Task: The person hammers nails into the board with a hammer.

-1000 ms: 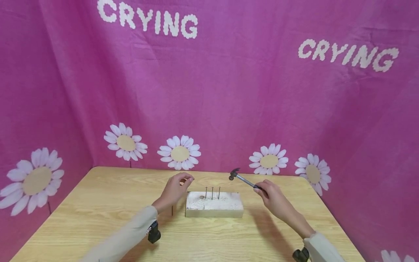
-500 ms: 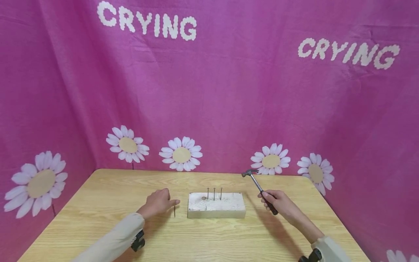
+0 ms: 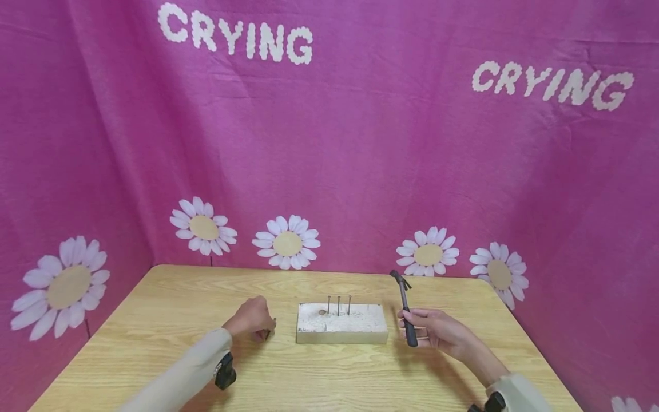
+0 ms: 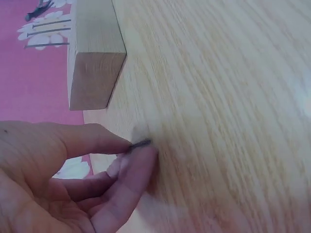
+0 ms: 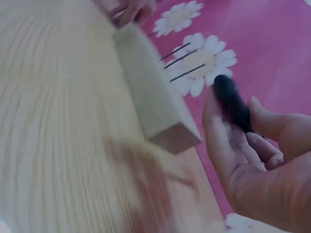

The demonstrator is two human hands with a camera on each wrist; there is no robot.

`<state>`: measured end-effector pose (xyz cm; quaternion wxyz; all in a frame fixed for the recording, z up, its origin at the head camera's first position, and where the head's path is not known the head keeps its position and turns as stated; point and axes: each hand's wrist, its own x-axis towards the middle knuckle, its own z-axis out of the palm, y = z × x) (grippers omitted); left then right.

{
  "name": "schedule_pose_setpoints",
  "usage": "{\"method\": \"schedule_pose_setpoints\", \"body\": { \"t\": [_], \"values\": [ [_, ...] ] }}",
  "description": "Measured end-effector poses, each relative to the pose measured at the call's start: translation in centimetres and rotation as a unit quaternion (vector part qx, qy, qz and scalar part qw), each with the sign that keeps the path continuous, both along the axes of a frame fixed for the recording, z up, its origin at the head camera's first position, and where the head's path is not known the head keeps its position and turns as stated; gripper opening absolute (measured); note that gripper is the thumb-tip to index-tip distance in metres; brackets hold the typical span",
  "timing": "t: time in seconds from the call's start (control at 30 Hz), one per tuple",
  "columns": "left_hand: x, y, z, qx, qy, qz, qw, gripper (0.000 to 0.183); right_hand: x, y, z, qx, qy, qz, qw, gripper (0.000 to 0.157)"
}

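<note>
A whitish wood block (image 3: 342, 323) lies on the table with three nails (image 3: 338, 305) standing upright in its top. Left of the block, my left hand (image 3: 252, 318) is low at the tabletop. Its thumb and fingers pinch a nail (image 4: 141, 143), most of which the fingers hide in the left wrist view. My right hand (image 3: 441, 332) holds a claw hammer (image 3: 404, 300) by its black handle, right of the block. The hammer's head points up and away, and the handle's dark end (image 5: 228, 92) shows in the right wrist view.
The light wooden table (image 3: 309, 377) reaches back to a pink cloth backdrop (image 3: 355, 171) printed with daisies and lettering. The cloth also hangs along the left and right sides.
My left hand has moved left and down from beside the block and picked at the loose nail, now between its fingers. My right hand has lowered, and the hammer has swung more upright.
</note>
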<state>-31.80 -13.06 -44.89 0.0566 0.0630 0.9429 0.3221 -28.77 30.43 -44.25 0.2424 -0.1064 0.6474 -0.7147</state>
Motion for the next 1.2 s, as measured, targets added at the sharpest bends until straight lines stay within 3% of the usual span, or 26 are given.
{"method": "schedule_pose_setpoints", "body": {
  "t": [0.1, 0.2, 0.3, 0.43, 0.57, 0.67, 0.77, 0.83, 1.0, 1.2],
  "values": [
    [-0.2, 0.0, 0.2, 0.005, -0.005, 0.001, 1.0000, 0.026, 0.2, -0.6, -0.2, 0.088, 0.069, -0.056, 0.992, 0.026],
    [-0.3, -0.1, 0.3, 0.050, 0.004, -0.010, 0.9987, 0.026, 0.3, -1.0, -0.5, 0.168, 0.154, -0.099, 0.969, 0.037],
    [-0.6, -0.1, 0.2, 0.114, 0.036, -0.033, 0.9923, 0.019, 0.2, -1.3, -0.9, 0.204, 0.218, -0.111, 0.948, 0.036],
    [-1.1, 0.7, 0.5, 0.199, 0.101, -0.050, 0.9735, 0.006, -0.2, -1.6, -1.1, 0.220, 0.268, -0.107, 0.932, 0.032],
    [-1.4, 2.1, 0.9, 0.287, 0.131, -0.043, 0.9480, 0.020, -0.3, -1.8, -1.3, 0.241, 0.300, -0.104, 0.917, 0.029],
    [-1.3, 3.6, 1.4, 0.313, 0.146, -0.052, 0.9371, 0.025, -0.3, -1.9, -1.3, 0.272, 0.331, -0.111, 0.897, 0.027],
    [-1.2, 5.3, 1.9, 0.320, 0.153, -0.083, 0.9314, 0.024, -0.1, -1.8, -1.1, 0.292, 0.346, -0.131, 0.882, 0.026],
    [-1.2, 6.6, 2.2, 0.324, 0.147, -0.102, 0.9287, 0.023, 0.0, -1.7, -1.0, 0.297, 0.343, -0.146, 0.879, 0.024],
    [-1.4, 9.3, 2.6, 0.337, 0.145, -0.137, 0.9202, 0.023, 0.3, -1.6, -0.7, 0.298, 0.325, -0.160, 0.883, 0.025],
    [-1.9, 11.3, 2.4, 0.352, 0.144, -0.149, 0.9130, 0.021, 0.3, -1.8, -0.8, 0.293, 0.325, -0.159, 0.885, 0.025]
  ]
}}
